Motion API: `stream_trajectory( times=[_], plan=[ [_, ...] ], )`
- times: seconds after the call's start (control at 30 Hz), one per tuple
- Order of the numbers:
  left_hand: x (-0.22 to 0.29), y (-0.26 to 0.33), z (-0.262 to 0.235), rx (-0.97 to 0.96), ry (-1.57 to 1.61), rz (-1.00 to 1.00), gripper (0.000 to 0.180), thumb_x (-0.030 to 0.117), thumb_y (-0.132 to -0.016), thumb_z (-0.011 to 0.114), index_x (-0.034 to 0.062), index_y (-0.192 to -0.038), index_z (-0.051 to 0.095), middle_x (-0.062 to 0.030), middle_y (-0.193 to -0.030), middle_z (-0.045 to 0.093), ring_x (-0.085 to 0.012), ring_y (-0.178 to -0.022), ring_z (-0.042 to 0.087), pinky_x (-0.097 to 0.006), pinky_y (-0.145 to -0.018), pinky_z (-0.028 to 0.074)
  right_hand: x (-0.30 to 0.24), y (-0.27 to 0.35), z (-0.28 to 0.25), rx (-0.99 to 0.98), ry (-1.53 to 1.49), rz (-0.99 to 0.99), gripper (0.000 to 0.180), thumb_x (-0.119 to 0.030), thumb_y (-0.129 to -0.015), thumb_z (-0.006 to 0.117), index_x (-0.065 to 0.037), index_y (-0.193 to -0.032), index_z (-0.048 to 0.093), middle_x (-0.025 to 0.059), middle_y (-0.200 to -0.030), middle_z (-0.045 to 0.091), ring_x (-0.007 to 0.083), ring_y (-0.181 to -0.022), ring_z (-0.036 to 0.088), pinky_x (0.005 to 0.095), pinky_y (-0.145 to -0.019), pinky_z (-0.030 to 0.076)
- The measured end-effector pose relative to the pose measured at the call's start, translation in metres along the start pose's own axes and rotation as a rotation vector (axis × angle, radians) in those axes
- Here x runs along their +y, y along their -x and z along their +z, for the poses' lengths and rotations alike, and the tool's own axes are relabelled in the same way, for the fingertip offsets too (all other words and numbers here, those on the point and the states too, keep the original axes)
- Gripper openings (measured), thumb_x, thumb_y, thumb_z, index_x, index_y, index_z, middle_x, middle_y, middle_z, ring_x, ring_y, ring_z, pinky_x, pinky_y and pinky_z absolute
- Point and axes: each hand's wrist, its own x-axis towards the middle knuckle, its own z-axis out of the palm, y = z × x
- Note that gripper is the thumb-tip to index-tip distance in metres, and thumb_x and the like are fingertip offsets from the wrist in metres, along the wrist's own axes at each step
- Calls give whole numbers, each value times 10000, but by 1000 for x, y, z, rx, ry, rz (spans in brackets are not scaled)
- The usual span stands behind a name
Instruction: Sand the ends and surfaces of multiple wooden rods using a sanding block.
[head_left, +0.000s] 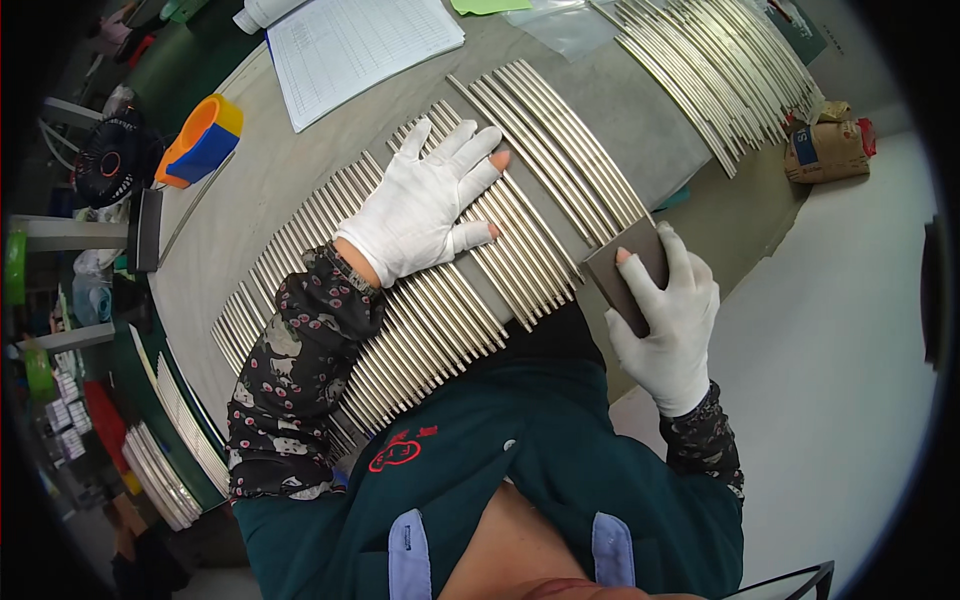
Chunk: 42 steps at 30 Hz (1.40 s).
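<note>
My left hand (425,205), in a white glove with cut-off fingertips, lies flat with fingers spread on a long row of thin shiny metal rods (520,175) laid side by side across the grey table (270,170). At the table's near edge my right hand (670,320), gloved the same way, grips a dark grey rectangular block (625,268), held just off the right end of the rods. The rods run under my left forearm toward the left.
A second batch of metal rods (720,70) lies at the far right. A printed sheet (350,45), a clear plastic bag (570,25) and an orange-blue tape dispenser (200,140) sit at the back. A brown package (825,150) rests on the floor; more rods (165,470) are stacked lower left.
</note>
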Motion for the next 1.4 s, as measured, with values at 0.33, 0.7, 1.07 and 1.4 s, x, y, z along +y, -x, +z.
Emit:
stream_trajectory(
  times=[0.33, 0.7, 1.07, 1.4],
  plan=[
    [5, 2, -9, -37, 5, -20, 776, 647, -919, 344, 73, -1440, 360, -167, -1501, 338, -384, -1386, 309, -573, -1136, 179, -25, -47, 21, 16, 45, -80, 487, -224, -668, 737, -151, -1135, 622, 237, -1247, 492, 337, -992, 554, 417, -692, 458],
    [3, 4, -9, -23, 27, -23, 782, 644, -905, 384, 73, -1440, 368, -178, -1498, 339, -387, -1386, 307, -571, -1137, 173, -29, -58, 26, 41, 87, -121, 472, -219, -692, 699, -146, -1151, 617, 240, -1239, 499, 313, -939, 561, 418, -708, 457],
    [1, 15, -18, -87, 36, -29, 744, 629, -924, 361, 90, -1437, 377, -169, -1497, 346, -380, -1382, 319, -576, -1136, 173, -6, -3, -10, 14, -8, -28, 634, -161, -563, 780, -171, -1173, 608, 228, -1329, 455, 341, -1073, 506, 432, -838, 386],
    [5, 14, -15, -65, 43, -79, 745, 604, -913, 419, 83, -1443, 364, -170, -1506, 328, -379, -1395, 295, -576, -1137, 176, -30, -29, 17, -27, 55, -60, 534, -219, -641, 744, -166, -1157, 618, 262, -1275, 484, 339, -1004, 546, 409, -730, 436]
  ],
)
